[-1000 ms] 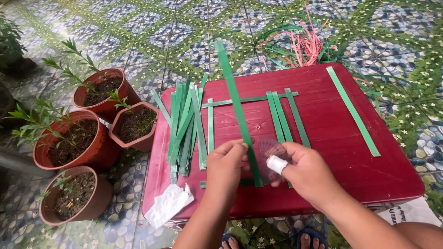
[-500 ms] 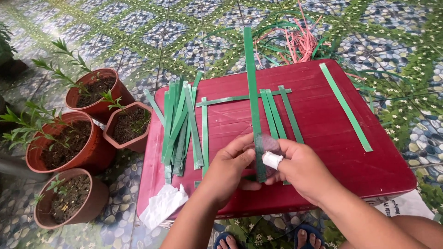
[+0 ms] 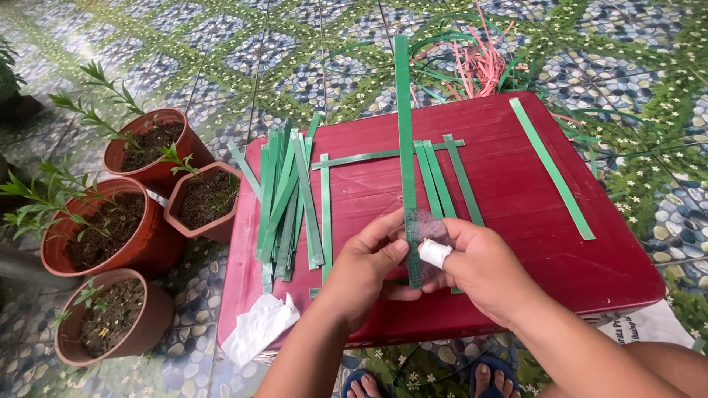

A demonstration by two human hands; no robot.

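Looking down from the head camera, a dark red tabletop [image 3: 531, 243] sits on a patterned pebble floor. Four terracotta pots [image 3: 110, 236] with soil and small green plants stand just left of the table. A loose bundle of green strips [image 3: 284, 199] lies on the table's left part, with more single strips laid flat in a rough frame beside it, and one separate strip [image 3: 552, 168] lies slanted near the right edge. A tangle of pink and green strips [image 3: 472, 63] lies on the floor beyond the far edge. Crumpled white paper [image 3: 258, 328] hangs off the near left corner.

The left hand [image 3: 361, 269] pinches the near end of one long green strip [image 3: 403, 133], fingers closed narrowly on it. The right hand [image 3: 483, 269] is curled around a small white roll [image 3: 434, 253] and a bit of clear film [image 3: 424, 225], touching the same strip. The strip's long axis runs straight away from the person, its far end reaching past the table's far edge.
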